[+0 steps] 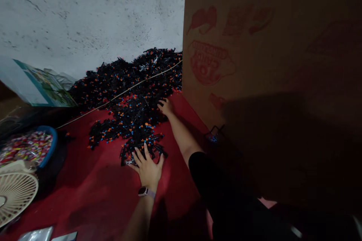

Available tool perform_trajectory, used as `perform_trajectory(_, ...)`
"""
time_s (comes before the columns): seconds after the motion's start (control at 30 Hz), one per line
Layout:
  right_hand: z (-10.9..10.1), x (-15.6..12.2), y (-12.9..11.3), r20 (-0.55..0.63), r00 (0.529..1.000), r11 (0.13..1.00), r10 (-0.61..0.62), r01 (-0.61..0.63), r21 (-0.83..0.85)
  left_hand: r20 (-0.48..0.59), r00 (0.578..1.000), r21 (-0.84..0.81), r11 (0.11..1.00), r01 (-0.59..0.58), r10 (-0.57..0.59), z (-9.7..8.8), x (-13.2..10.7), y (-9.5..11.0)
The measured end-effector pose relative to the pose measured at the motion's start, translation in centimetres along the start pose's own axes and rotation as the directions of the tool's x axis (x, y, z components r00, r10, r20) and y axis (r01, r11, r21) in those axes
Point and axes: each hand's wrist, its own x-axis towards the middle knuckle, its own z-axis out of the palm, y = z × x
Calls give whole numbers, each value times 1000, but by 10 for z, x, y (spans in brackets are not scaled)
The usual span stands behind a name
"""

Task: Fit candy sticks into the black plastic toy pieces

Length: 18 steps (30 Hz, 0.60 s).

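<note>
A large heap of small black plastic pieces with orange and blue tips (pixel 118 83) lies against the wall and spreads forward over the red surface (pixel 93 180). My left hand (pixel 148 169), with a watch (pixel 143 191) on its wrist, rests at the near edge of the spread pieces, fingers stretched apart and touching them. Farther away, my right hand (pixel 166 107) reaches to the right side of the heap. Its fingers look parted and slightly bent among the black pieces, which partly cover the fingertips.
A big cardboard box (pixel 254 64) with red print stands on the right, close to my right arm. On the left are a blue-rimmed tub (pixel 51 147) of wrapped candies and a cream fan (pixel 17 192). A thin cord or stick (pixel 124 92) crosses the heap. Plastic packets (pixel 36 234) lie at the bottom left.
</note>
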Motion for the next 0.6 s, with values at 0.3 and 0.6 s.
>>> perform_trajectory(0.3,61,-64,-65,45,990,985,-131,126,115,-47,998,-3,999,38,-38,-9,-4,7)
perform_trajectory(0.6,27,-160,-51,58,975,968,-213,202,152,-48,998,-102,994,38,-43,-22,-13,9)
